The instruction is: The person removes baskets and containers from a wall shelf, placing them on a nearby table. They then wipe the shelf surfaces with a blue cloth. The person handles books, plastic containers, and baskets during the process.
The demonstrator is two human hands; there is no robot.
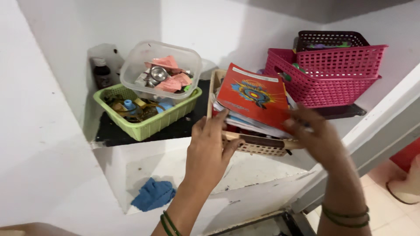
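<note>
Left hand (209, 146) at 6 o'clock, grip closed on front rim of tan basket (258, 146), fingers up on paper stack. Right hand (316, 135) at 4 o'clock, blurry, grip on basket's right end and book edge. Red book (256, 96) leans in basket, centre of shelf (175, 129). Blue cloth (153, 194) on lower shelf, 7 o'clock. Green basket (146, 124) at 10 o'clock, clear tub (159, 70) on top, dark bottle (102, 73) behind. Pink basket (323, 74) at 2 o'clock, dark basket (330, 40) inside it.
</note>
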